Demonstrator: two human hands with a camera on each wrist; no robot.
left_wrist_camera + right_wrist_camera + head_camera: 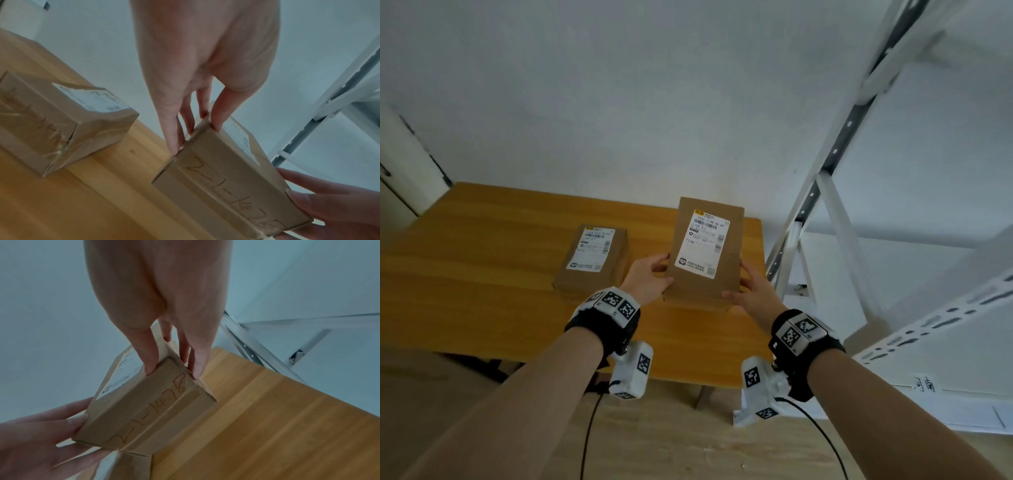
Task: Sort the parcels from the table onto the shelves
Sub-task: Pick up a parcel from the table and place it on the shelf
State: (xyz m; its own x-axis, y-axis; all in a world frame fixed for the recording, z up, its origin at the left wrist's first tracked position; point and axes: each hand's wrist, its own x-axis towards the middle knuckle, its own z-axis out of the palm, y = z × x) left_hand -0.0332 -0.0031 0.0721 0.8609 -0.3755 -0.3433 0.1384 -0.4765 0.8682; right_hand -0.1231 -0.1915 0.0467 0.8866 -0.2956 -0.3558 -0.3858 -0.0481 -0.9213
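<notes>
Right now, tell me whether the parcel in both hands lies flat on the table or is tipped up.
Tipped up. The held parcel has its far end raised, labelled face toward the camera, gripped by the left hand and right hand.

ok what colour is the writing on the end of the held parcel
Reddish-orange handwriting on the brown held parcel, clearest in the left wrist view.

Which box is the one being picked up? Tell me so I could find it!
Look at the wooden table beside the white metal shelves. Two brown parcels are there; the held parcel is nearer the shelves, tilted up between the left hand and right hand. The other parcel lies flat, untouched.
</notes>
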